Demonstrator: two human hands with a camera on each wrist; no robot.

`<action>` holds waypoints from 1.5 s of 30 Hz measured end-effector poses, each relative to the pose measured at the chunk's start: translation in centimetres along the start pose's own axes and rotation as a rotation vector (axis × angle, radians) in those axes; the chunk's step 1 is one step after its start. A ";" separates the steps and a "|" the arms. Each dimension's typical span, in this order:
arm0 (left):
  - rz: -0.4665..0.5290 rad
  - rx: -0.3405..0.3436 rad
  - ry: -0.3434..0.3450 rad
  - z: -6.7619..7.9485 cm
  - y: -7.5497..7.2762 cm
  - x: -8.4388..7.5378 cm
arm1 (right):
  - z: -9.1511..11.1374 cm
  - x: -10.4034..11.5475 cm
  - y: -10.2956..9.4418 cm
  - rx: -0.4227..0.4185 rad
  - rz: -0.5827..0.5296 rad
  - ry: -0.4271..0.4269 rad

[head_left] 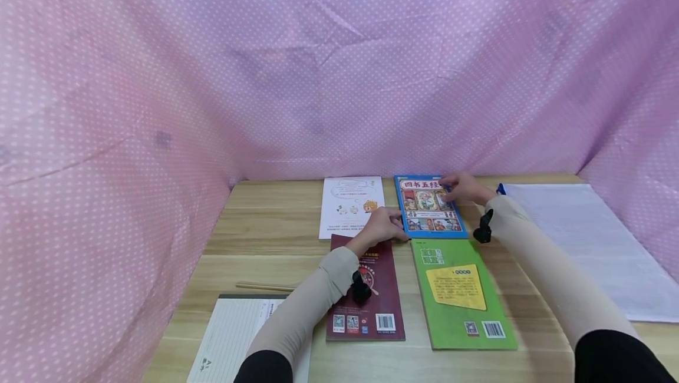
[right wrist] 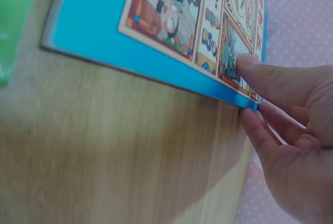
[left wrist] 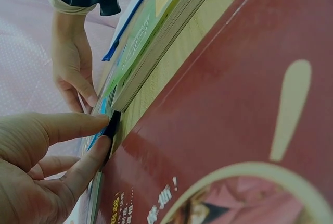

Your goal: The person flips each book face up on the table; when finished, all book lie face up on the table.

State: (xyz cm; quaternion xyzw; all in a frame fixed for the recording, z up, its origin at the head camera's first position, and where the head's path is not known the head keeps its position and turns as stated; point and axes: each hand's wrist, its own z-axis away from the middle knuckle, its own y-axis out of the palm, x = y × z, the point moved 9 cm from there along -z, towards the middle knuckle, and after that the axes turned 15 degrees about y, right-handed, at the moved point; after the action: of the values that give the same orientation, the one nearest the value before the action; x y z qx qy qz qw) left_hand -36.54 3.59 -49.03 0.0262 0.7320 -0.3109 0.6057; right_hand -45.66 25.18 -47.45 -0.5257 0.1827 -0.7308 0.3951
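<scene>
A blue comic-style book point(head_left: 431, 218) lies at the far side of the table between the two hands. My right hand point(head_left: 467, 188) holds its right edge near the top corner, the thumb on the cover and the other fingers at the edge, as the right wrist view shows. My left hand point(head_left: 383, 225) pinches its near left corner with thumb and forefinger. A narrow dark strip point(left wrist: 112, 126) shows between those fingertips. Under my left forearm lies a maroon book point(head_left: 389, 306). A green book point(head_left: 461, 324) with a yellow panel lies just nearer than the blue one.
A white book point(head_left: 339, 194) lies left of the blue one. Nearer on the left are a lined notepad point(head_left: 239, 324) and thin wooden sticks point(head_left: 265, 286). A translucent white sheet or folder point(head_left: 589, 241) covers the right side of the table. Pink dotted cloth point(head_left: 339, 76) hangs behind.
</scene>
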 end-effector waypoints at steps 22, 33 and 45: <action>-0.022 -0.008 0.035 -0.3 0.2 -0.1 | -0.3 -0.7 -0.2 0.020 -0.006 -0.034; -0.006 -0.001 0.046 0.0 0.4 -0.3 | 0.0 -0.8 0.0 0.027 -0.045 -0.012; 0.030 -0.006 0.047 0.1 0.4 -0.4 | -0.1 -0.7 0.0 0.006 -0.028 -0.015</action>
State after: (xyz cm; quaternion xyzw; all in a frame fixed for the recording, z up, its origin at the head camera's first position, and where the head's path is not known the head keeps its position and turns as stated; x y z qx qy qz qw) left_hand -36.17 3.95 -48.82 0.0427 0.7464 -0.2990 0.5930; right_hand -45.63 25.69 -47.93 -0.5326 0.1701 -0.7329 0.3876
